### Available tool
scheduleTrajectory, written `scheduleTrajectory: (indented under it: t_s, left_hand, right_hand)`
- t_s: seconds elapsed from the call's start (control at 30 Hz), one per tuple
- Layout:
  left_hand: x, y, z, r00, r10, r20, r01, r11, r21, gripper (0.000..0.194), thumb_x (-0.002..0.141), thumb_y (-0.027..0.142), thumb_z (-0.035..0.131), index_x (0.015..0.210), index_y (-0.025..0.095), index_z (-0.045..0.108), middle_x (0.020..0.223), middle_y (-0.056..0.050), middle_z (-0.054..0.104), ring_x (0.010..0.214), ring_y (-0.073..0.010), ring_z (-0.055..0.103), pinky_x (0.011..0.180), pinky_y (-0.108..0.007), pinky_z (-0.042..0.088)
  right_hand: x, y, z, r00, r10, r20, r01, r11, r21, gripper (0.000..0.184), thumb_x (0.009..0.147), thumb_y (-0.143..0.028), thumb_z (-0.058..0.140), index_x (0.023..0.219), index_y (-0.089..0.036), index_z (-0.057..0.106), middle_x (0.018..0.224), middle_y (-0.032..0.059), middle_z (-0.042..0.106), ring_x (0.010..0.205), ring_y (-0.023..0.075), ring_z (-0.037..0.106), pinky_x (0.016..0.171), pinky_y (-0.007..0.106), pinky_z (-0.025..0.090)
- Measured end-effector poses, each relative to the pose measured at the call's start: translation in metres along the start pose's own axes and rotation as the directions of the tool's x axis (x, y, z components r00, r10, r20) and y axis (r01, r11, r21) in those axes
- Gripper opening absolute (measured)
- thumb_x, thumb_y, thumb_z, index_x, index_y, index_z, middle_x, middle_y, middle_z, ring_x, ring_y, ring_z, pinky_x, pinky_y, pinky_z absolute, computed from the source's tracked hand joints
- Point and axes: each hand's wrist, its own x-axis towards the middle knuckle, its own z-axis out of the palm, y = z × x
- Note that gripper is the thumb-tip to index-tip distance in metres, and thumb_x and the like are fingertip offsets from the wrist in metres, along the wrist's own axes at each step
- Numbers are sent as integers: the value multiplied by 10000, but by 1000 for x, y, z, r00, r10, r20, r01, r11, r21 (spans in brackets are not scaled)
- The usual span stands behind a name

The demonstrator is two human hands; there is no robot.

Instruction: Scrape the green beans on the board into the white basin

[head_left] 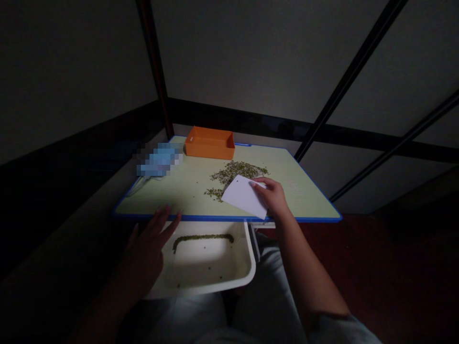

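My right hand (pixel 274 197) grips a white flat card (pixel 245 196) by its right edge, low over the pale green table (pixel 304 188). The card's left side lies against a scatter of small green beans (pixel 234 174). My left hand (pixel 148 251) rests with fingers stretched out on the left rim of a white tray (pixel 247 272) held on my lap below the table's front edge. A line of green beans (pixel 202 237) lies along the tray's far wall.
An orange box (pixel 210 142) stands at the table's far edge. A blue pixelated thing (pixel 159 160) lies at the far left corner. Dark poles (pixel 154 67) rise behind the table; walls close it in at back and left.
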Motion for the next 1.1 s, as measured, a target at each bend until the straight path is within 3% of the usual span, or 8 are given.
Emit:
scheduleTrajectory:
  t_s: [0.3,0.57,0.93,1.1]
  left_hand:
    - [-1,2,-4,999,-19,26,19,1000,-6,753,731,-2,220,1413,317,236,1552,-24,177,1427,-209,121,1118,-568,229]
    - [-1,2,-1,1000,-2,10,2,1000,-31,794,714,-3,250,1424,345,174,1559,-12,160,1429,-214,136,1115,-580,227]
    - [-3,0,-1,1000,5,13,-4,999,-38,796,717,1,238,1428,350,155,1563,0,142,1434,-209,117,1120,-576,211]
    - [-2,2,-3,1000,0,12,0,1000,-29,779,723,4,226,1425,338,181,1559,-7,153,1430,-206,134,1117,-570,225]
  right_hand:
    - [5,-4,3,1000,0,10,0,1000,3,416,629,-480,699,868,-140,715,851,74,700,646,146,556,547,242,378]
    - [2,-4,5,999,49,15,-50,998,46,429,600,-474,721,864,-135,713,816,72,689,584,134,533,499,236,357]
    - [1,-9,5,993,43,106,-47,998,32,397,603,-449,726,843,-132,713,823,70,679,620,134,538,519,236,368]
    - [-2,-13,7,980,87,180,-95,995,39,422,590,-451,735,860,-128,710,730,51,660,539,112,496,479,235,340]
